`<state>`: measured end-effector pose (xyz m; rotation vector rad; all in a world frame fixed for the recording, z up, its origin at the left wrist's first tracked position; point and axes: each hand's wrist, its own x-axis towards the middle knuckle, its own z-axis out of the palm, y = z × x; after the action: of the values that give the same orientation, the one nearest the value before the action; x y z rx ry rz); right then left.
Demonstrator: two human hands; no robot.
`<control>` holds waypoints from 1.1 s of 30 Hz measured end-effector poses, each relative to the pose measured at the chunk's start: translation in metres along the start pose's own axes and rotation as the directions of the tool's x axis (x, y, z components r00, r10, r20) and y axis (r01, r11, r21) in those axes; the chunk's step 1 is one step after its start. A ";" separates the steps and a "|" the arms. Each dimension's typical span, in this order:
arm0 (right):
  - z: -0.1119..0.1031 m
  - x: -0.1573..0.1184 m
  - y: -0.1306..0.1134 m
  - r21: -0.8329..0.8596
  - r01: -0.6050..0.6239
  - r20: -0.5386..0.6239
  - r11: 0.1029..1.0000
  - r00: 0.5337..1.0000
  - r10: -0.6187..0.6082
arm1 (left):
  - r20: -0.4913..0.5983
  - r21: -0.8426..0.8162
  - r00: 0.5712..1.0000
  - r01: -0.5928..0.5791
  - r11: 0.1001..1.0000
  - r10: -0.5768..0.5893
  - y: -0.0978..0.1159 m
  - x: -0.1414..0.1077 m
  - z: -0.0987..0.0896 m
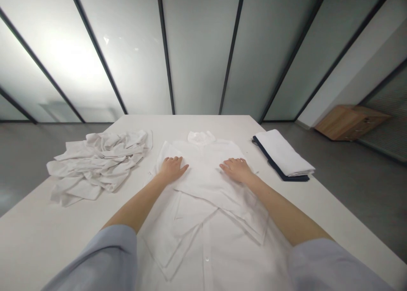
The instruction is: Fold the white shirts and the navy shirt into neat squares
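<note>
Pressing palms flat on the white button shirt point(203, 176), L hand point(171, 169) and R hand point(237, 170) pin its folded layers smooth, grips wide open, holding nothing. Shirt's centered on the surface point(32, 240), w/ crumpled white garment point(95, 162) left of it, folded white-and-navy stack point(282, 153) right.

Beyond the far edge of the white table point(152, 123), a wall of frosted glass panels point(197, 49) is divided by dark metal frames (a pale glare point(73, 58) is cast across the left ones). Grey flooring point(32, 155) is laid below, and a low wooden cabinet point(351, 122) is placed at right, near a white wall section point(359, 66).
</note>
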<state>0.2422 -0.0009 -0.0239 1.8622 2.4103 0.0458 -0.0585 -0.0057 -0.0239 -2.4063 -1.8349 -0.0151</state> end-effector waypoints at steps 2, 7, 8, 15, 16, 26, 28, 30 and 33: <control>-0.013 0.002 -0.002 -0.032 -0.009 0.027 0.999 1.000 0.010 | 0.019 0.034 1.000 0.009 0.999 -0.009 0.005 0.003 -0.012; -0.027 0.034 -0.010 0.014 -0.039 -0.017 0.999 0.999 0.040 | 0.057 -0.002 0.998 0.014 1.000 -0.014 0.013 0.036 -0.021; -0.025 0.042 -0.012 0.036 -0.015 -0.048 0.999 0.999 0.017 | 0.041 -0.037 0.999 0.005 0.999 -0.004 0.014 0.043 -0.017; 0.003 0.056 -0.024 0.095 -0.037 -0.067 0.995 0.997 0.043 | 0.045 -0.156 0.998 0.045 0.987 -0.038 0.018 0.053 0.016; 0.002 0.055 -0.025 0.087 -0.045 -0.089 0.995 0.995 0.053 | 0.018 -0.160 0.999 0.046 0.986 -0.044 0.018 0.053 0.015; -0.023 0.082 -0.016 0.044 -0.095 -0.162 0.994 0.982 0.101 | 0.032 -0.073 0.982 0.187 0.980 -0.185 0.024 0.090 -0.018; -0.018 0.093 -0.014 0.065 -0.048 -0.188 0.997 0.980 0.059 | -0.004 -0.069 0.983 0.181 0.981 -0.182 0.023 0.096 -0.013; -0.012 0.104 -0.013 0.111 -0.032 -0.160 0.993 0.986 0.049 | -0.024 -0.070 0.983 0.180 0.981 -0.182 0.019 0.101 -0.005; -0.004 0.117 -0.014 0.171 -0.069 -0.102 0.983 0.991 0.088 | 0.043 -0.125 0.985 0.170 0.978 -0.166 0.012 0.109 0.006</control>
<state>0.1991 0.1086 -0.0281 2.0785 2.4805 -0.0524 -0.0182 0.0965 -0.0222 -2.3368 -2.1082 -0.1132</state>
